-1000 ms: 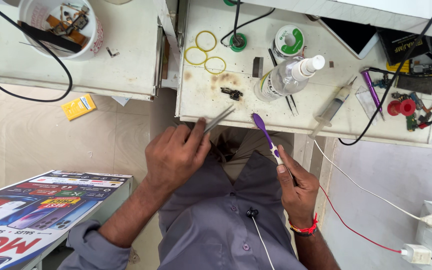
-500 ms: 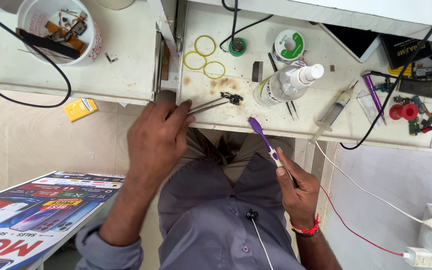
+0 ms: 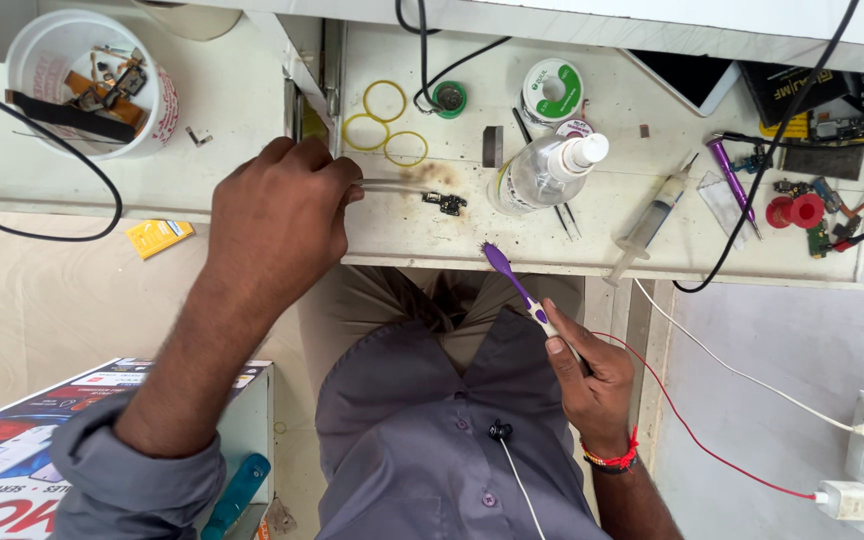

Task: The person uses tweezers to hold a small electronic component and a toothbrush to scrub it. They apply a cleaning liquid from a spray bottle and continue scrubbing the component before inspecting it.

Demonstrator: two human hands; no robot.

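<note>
The left hand (image 3: 277,220) pinches slim metal tweezers (image 3: 392,186) pointing rightward at the small dark circuit part (image 3: 446,203) near the workbench's (image 3: 402,240) front edge (the right hand (image 3: 592,385) grips a purple toothbrush (image 3: 517,288)).

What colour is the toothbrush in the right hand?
Purple, with a white stretch on the handle. The toothbrush, held in the right hand, shows best in the head view.

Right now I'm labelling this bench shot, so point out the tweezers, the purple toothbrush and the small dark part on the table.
tweezers (image 3: 392,186), head view, on the bare metal shaft
purple toothbrush (image 3: 500,264), head view, on the bristle head
small dark part (image 3: 446,203), head view, on its middle
</note>
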